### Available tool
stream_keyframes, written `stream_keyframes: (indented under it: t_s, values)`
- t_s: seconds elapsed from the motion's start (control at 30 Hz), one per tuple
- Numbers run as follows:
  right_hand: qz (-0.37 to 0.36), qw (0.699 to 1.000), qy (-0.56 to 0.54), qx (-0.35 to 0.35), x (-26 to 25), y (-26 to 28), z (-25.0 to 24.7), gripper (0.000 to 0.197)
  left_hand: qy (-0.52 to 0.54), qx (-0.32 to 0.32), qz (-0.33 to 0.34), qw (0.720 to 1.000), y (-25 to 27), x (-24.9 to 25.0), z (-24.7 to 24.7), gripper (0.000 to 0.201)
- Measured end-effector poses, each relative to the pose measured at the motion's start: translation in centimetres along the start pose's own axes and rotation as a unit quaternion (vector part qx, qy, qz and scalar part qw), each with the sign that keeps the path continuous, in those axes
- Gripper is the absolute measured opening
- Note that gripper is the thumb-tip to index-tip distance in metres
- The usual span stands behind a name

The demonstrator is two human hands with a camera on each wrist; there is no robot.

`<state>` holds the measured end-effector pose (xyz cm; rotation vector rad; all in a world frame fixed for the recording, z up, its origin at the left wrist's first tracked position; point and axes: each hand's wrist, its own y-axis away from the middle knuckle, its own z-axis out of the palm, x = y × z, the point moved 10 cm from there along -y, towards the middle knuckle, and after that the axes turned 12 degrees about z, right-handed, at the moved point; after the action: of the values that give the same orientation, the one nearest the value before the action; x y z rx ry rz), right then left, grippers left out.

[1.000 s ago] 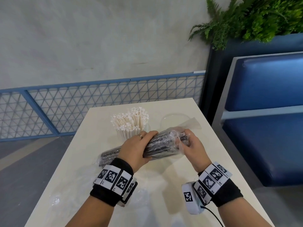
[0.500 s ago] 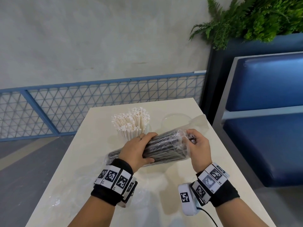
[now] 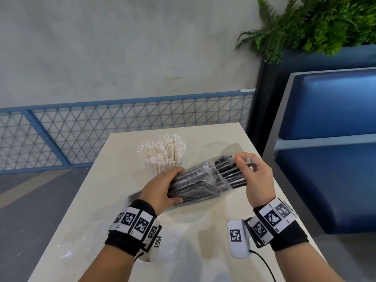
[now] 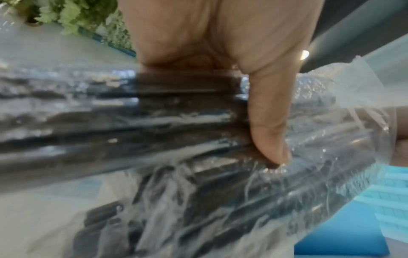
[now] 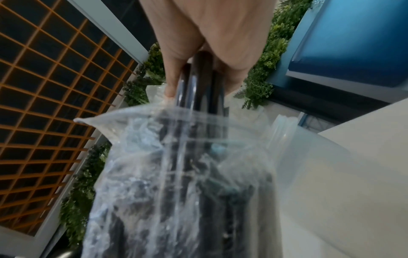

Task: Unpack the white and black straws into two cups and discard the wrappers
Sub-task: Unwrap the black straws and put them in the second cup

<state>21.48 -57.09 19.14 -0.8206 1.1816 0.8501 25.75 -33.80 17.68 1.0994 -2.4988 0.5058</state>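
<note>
A bundle of black straws (image 3: 230,176) lies half inside a clear plastic wrapper (image 3: 195,180), held above the cream table (image 3: 126,180). My left hand (image 3: 162,190) grips the wrapped middle of the bundle; its thumb (image 4: 269,125) presses the crinkled wrapper (image 4: 331,157). My right hand (image 3: 254,176) grips the bare straw ends (image 5: 200,83) that stick out of the wrapper's open mouth (image 5: 176,132). White straws (image 3: 162,153) stand upright in a cup behind my left hand; the cup itself is hidden. An empty clear cup (image 3: 215,149) stands behind the bundle.
A crumpled clear wrapper (image 3: 67,251) lies on the table's near left part. A blue bench (image 3: 325,159) stands to the right of the table. A blue mesh fence (image 3: 101,127) and a planter with ferns (image 3: 315,23) are behind.
The black straws have slid rightward out of the wrapper's open end with my right hand, which has risen. My left hand keeps its hold on the wrapped part.
</note>
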Motion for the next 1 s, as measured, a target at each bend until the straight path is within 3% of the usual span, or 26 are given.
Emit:
stream_keyframes:
  t_s: [0.1,0.3,0.47,0.6,0.73,0.87,1.0]
  values:
    - [0.041,0.996,-0.077,-0.007,1.3,0.0,0.9,0.05,0.029,0.022,-0.016,0.999,0.1,-0.6,-0.3,0.074]
    - [0.117,0.987,-0.108,-0.017,4.1,1.0,2.3,0.07,0.009,0.038,0.005,0.999,-0.1,-0.1,-0.3,0.075]
    - [0.121,0.982,-0.141,-0.028,4.2,1.1,2.7,0.066,0.002,0.034,0.012,0.999,-0.4,0.4,-0.2,0.081]
    - [0.109,0.981,-0.148,-0.057,3.9,1.5,4.1,0.038,0.037,0.05,0.011,0.998,-1.1,1.3,0.4,0.084]
    - [0.107,0.98,-0.152,-0.075,3.2,1.3,4.3,0.023,0.031,0.044,0.002,0.999,-1.4,1.0,0.6,0.084]
    - [0.111,0.966,-0.22,-0.073,2.6,0.6,3.8,0.04,0.039,0.039,-0.001,0.998,-1.3,0.8,0.7,0.083]
    - [0.088,0.957,-0.271,-0.059,1.4,-0.3,2.2,0.033,0.04,0.047,-0.007,0.998,-0.9,0.2,0.3,0.08]
